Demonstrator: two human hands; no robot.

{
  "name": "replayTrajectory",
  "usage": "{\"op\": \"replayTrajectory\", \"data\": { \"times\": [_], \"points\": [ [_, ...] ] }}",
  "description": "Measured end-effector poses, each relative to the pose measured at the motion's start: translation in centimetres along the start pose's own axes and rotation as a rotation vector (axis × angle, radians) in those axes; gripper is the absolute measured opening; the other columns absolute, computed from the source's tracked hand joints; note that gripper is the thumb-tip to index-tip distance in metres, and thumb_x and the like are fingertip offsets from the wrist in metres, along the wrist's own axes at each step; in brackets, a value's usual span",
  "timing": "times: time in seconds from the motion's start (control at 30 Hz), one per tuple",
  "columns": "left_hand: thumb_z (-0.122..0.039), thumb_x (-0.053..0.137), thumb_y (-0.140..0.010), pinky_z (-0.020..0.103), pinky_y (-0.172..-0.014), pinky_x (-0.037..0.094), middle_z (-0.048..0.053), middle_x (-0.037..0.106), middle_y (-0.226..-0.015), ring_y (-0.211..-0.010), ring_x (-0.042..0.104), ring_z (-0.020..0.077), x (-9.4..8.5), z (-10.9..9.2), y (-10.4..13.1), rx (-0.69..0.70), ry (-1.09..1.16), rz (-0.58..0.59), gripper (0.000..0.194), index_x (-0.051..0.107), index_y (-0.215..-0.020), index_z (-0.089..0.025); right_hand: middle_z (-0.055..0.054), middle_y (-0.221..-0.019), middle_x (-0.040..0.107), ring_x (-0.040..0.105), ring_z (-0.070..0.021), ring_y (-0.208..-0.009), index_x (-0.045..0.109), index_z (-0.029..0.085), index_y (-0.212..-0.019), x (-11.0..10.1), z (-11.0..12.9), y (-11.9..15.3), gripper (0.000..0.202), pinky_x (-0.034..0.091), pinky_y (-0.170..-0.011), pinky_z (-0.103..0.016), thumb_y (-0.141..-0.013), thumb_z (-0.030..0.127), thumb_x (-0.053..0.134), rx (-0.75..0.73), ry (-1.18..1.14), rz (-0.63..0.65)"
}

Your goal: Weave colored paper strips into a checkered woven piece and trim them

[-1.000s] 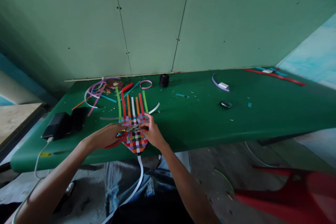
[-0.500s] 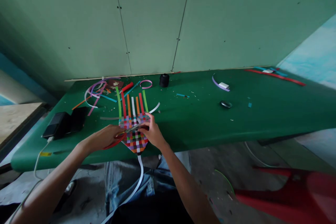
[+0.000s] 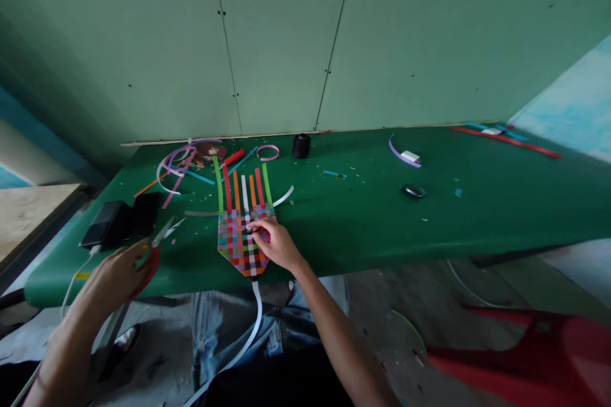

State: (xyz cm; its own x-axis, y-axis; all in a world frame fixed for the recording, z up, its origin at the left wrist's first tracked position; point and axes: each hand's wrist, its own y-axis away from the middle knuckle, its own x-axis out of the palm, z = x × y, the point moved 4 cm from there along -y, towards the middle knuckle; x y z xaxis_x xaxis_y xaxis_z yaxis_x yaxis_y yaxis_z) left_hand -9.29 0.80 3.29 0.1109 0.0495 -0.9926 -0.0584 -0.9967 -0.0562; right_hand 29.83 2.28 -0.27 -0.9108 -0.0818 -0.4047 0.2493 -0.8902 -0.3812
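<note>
A woven piece of many-coloured flat strips [image 3: 233,235] lies at the table's front edge, its lower end narrowing to a point. Loose green, red, orange and white strip ends stick out from its far side, and a long white strap [image 3: 258,305] hangs from the point. My right hand [image 3: 274,241] rests over the weave with thumb and forefinger pinched; a small dark bit shows at the fingertips, too small to name. Off to the left, my left hand [image 3: 114,273] holds red-handled scissors [image 3: 165,232], blades parted and pointing away from the weave.
On the green table [image 3: 344,222] are a black power bank [image 3: 105,224], a dark phone [image 3: 146,213], loose strips [image 3: 176,165], a red-handled tool [image 3: 233,158], a black thread spool [image 3: 301,146] and a black mouse-like object [image 3: 413,191]. A red chair [image 3: 515,350] stands at lower right.
My left hand has carried the scissors from over the weave out to the left. My right hand stays over the weave, its fingers now drawn together lower on it.
</note>
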Motion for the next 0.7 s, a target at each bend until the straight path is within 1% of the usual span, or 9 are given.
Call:
{"op": "replayTrajectory", "data": {
  "times": [0.1, 0.17, 0.23, 0.3, 0.37, 0.47, 0.57, 0.63, 0.7],
  "points": [
    [-0.058, 0.053, -0.094, 0.041, -0.079, 0.056, 0.011, 0.076, -0.116, -0.100, 0.072, 0.0336, -0.6, 2.0, 0.6, -0.146, -0.156, -0.070, 0.054, 0.066, -0.134, -0.024, -0.007, -0.111, 0.072, 0.070, -0.0231, -0.110, 0.073, 0.024, -0.110, -0.2, 0.1, -0.1, 0.016, 0.054, -0.101, -0.039, -0.105, 0.028, 0.059, -0.034, -0.001, -0.026],
    [-0.055, 0.049, -0.098, 0.042, -0.079, 0.057, 0.013, 0.074, -0.122, -0.103, 0.071, 0.0336, -1.3, 1.1, 0.7, -0.165, -0.167, -0.113, 0.053, 0.064, -0.136, -0.022, -0.008, -0.113, 0.069, 0.068, -0.0234, -0.112, 0.075, 0.024, -0.108, -0.3, -0.1, 0.0, 0.015, 0.054, -0.102, -0.039, -0.104, 0.028, 0.061, -0.041, -0.001, -0.063],
    [-0.048, 0.043, -0.102, 0.044, -0.084, 0.057, 0.016, 0.072, -0.126, -0.108, 0.069, 0.0349, -1.8, -1.6, 0.6, -0.128, -0.135, -0.197, 0.050, 0.066, -0.134, -0.017, -0.008, -0.112, 0.065, 0.067, -0.0231, -0.109, 0.077, 0.025, -0.108, -0.4, -0.3, 0.0, 0.014, 0.055, -0.100, -0.039, -0.103, 0.028, 0.064, -0.036, 0.013, -0.101],
    [-0.045, 0.042, -0.106, 0.044, -0.094, 0.057, 0.015, 0.072, -0.124, -0.113, 0.068, 0.0323, -1.6, -5.6, 0.7, -0.022, 0.013, -0.331, 0.046, 0.069, -0.131, -0.018, -0.008, -0.107, 0.063, 0.067, -0.0220, -0.100, 0.078, 0.025, -0.109, -0.3, -0.4, 0.0, 0.015, 0.057, -0.093, -0.037, -0.102, 0.028, 0.065, -0.023, 0.033, -0.111],
    [-0.041, 0.046, -0.106, 0.041, -0.102, 0.055, 0.011, 0.074, -0.119, -0.110, 0.070, 0.0265, -0.1, -10.3, 0.7, 0.220, 0.225, -0.292, 0.038, 0.072, -0.125, -0.022, -0.006, -0.099, 0.063, 0.066, -0.0212, -0.091, 0.077, 0.024, -0.109, -0.1, -0.5, -0.1, 0.015, 0.057, -0.087, -0.036, -0.103, 0.029, 0.065, -0.012, 0.052, -0.092],
    [-0.040, 0.050, -0.106, 0.043, -0.106, 0.054, 0.010, 0.073, -0.121, -0.115, 0.068, 0.0266, 2.6, -15.5, 0.2, 0.363, 0.360, -0.228, 0.036, 0.071, -0.131, -0.025, -0.006, -0.094, 0.067, 0.067, -0.0219, -0.089, 0.075, 0.022, -0.105, 0.1, -0.4, -0.4, 0.013, 0.056, -0.086, -0.035, -0.103, 0.028, 0.063, -0.005, 0.088, -0.068],
    [-0.041, 0.050, -0.107, 0.052, -0.117, 0.047, 0.013, 0.064, -0.145, -0.142, 0.053, 0.0311, 4.5, -18.6, -1.2, 0.478, 0.354, -0.141, 0.046, 0.059, -0.149, -0.023, -0.008, -0.098, 0.071, 0.070, -0.0235, -0.094, 0.072, 0.021, -0.104, 0.0, -0.5, -0.7, 0.013, 0.055, -0.090, -0.037, -0.104, 0.027, 0.061, -0.004, 0.122, -0.071],
    [-0.043, 0.047, -0.108, 0.059, -0.126, 0.032, 0.012, 0.054, -0.159, -0.156, 0.037, 0.0324, 5.0, -19.8, -2.2, 0.535, 0.315, -0.083, 0.053, 0.050, -0.157, -0.023, -0.009, -0.099, 0.072, 0.070, -0.0245, -0.095, 0.070, 0.021, -0.105, 0.0, -0.7, -0.8, 0.012, 0.055, -0.092, -0.038, -0.105, 0.027, 0.060, 0.003, 0.150, -0.089],
    [-0.045, 0.044, -0.109, 0.066, -0.131, 0.014, 0.011, 0.047, -0.165, -0.161, 0.026, 0.0328, 5.0, -20.4, -2.9, 0.553, 0.274, -0.051, 0.056, 0.044, -0.161, -0.024, -0.009, -0.098, 0.072, 0.071, -0.0253, -0.096, 0.069, 0.021, -0.104, 0.1, -1.0, -1.0, 0.011, 0.055, -0.092, -0.038, -0.105, 0.026, 0.059, 0.005, 0.179, -0.105]
  ]
}}
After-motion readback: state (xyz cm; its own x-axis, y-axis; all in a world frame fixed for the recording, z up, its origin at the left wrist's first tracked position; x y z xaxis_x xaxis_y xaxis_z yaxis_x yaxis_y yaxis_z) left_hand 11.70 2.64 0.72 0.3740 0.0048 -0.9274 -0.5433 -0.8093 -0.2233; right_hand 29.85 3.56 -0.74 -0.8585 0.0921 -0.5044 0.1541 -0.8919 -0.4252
